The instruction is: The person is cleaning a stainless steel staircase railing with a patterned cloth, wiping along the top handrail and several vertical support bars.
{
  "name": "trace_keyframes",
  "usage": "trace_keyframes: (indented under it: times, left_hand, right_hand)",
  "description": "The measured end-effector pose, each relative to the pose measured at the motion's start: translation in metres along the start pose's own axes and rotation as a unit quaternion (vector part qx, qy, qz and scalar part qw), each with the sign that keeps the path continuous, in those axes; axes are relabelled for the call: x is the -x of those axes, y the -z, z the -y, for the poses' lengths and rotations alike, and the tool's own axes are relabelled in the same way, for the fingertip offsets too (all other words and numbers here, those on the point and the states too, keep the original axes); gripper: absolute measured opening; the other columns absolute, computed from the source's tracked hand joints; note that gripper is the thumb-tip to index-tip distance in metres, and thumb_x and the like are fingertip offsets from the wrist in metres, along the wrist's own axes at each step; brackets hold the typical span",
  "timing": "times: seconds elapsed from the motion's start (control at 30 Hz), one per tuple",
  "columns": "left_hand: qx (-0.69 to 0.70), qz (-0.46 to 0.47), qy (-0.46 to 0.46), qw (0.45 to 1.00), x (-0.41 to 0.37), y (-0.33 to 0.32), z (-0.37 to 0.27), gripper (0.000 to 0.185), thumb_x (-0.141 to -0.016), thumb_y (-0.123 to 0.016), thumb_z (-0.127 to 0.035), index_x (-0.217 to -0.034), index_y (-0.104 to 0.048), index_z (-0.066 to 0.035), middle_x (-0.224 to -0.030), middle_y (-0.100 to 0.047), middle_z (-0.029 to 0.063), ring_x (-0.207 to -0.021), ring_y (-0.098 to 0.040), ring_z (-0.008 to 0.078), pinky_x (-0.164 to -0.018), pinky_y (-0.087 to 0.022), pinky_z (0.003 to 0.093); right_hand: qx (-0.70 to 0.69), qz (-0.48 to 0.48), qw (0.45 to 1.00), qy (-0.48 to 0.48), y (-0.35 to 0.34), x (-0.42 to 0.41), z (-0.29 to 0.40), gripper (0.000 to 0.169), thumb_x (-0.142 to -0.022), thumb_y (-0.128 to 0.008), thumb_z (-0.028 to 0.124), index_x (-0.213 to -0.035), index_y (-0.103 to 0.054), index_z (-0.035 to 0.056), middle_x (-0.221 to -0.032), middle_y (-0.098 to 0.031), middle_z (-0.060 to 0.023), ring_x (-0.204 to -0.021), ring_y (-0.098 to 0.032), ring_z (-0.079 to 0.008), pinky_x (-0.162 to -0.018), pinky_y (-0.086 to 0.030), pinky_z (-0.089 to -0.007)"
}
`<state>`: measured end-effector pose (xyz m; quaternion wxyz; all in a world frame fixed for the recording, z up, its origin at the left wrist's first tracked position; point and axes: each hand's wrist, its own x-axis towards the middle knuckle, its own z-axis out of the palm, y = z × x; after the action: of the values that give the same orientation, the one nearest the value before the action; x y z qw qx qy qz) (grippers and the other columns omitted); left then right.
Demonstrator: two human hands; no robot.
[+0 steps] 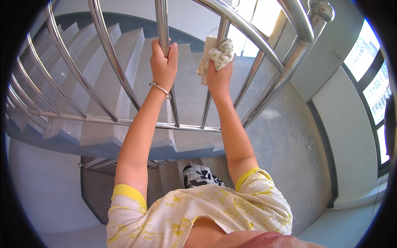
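Observation:
My left hand (163,63) grips an upright metal baluster (161,18) of the stair railing, with the thumb lying along its near side. To the right, my right hand (219,74) holds a pale patterned cloth (221,54) around the neighbouring baluster (224,26). Part of the cloth is bunched over the thumb, and a flap hangs down on the left side of that baluster. The fingers of my right hand are mostly hidden behind the cloth and the bar. Both balusters run down to a shiny bottom rail (142,123).
Concrete steps (102,83) curve away behind the railing on the left. A thick newel post (279,83) with a ball top and a curved handrail (235,12) stand at the right. The landing floor (279,148) lies beyond. Windows (373,90) line the right wall; another stair flight (167,173) descends below.

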<state>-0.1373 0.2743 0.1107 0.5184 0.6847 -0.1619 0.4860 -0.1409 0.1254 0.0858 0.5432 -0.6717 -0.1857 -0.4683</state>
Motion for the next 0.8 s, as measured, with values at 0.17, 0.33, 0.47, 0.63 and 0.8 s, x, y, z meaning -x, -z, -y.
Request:
trace_keyframes:
  times: [0.17,0.33,0.47,0.63,0.8]
  left_hand:
    - [0.000,-0.006,0.005,1.000,0.002,-0.003,-0.006,0.019,-0.090,-0.057,-0.017,-0.099,-0.048,-0.003,-0.072,-0.054,0.0011,-0.059,-0.050,0.0073,-0.056,-0.044,0.0232]
    - [-0.007,0.001,-0.012,1.000,0.002,-0.002,0.000,0.019,-0.090,-0.057,-0.016,-0.099,-0.048,-0.003,-0.073,-0.055,0.0020,-0.062,-0.052,0.0087,-0.059,-0.045,0.0240]
    - [-0.020,0.014,-0.028,0.999,-0.001,-0.001,-0.002,0.021,-0.089,-0.058,-0.016,-0.100,-0.047,-0.003,-0.073,-0.057,0.0049,-0.062,-0.055,0.0141,-0.059,-0.047,0.0273]
    - [-0.039,0.018,-0.011,0.999,-0.001,0.014,0.003,0.023,-0.088,-0.057,-0.017,-0.101,-0.046,-0.002,-0.071,-0.058,0.0097,-0.059,-0.059,0.0235,-0.058,-0.047,0.0326]
    - [-0.021,0.030,0.000,0.999,0.004,-0.012,0.003,0.022,-0.088,-0.056,-0.016,-0.101,-0.046,-0.002,-0.073,-0.058,0.0094,-0.059,-0.058,0.0216,-0.058,-0.047,0.0316]
  right_hand:
    - [0.016,-0.001,1.000,-0.016,0.002,0.009,-0.011,0.048,-0.078,-0.059,0.003,-0.119,-0.035,-0.0023,-0.094,-0.059,-0.0239,-0.087,-0.058,-0.0437,-0.074,-0.046,-0.0449]
    - [0.030,0.000,1.000,-0.001,0.003,0.019,-0.023,0.048,-0.077,-0.058,0.002,-0.120,-0.036,-0.0020,-0.096,-0.058,-0.0233,-0.087,-0.058,-0.0429,-0.074,-0.047,-0.0436]
    - [0.015,0.019,1.000,-0.016,0.010,0.035,-0.019,0.052,-0.077,-0.056,0.000,-0.124,-0.034,-0.0017,-0.099,-0.057,-0.0225,-0.089,-0.058,-0.0412,-0.076,-0.047,-0.0415]
    - [0.015,0.073,0.990,-0.116,0.002,0.106,-0.051,0.057,-0.078,-0.058,-0.002,-0.128,-0.031,0.0005,-0.104,-0.057,-0.0211,-0.096,-0.058,-0.0391,-0.080,-0.047,-0.0411]
    - [0.050,0.084,0.976,-0.195,0.025,0.173,-0.099,0.057,-0.078,-0.060,-0.002,-0.128,-0.033,0.0013,-0.107,-0.056,-0.0200,-0.100,-0.056,-0.0390,-0.084,-0.045,-0.0417]
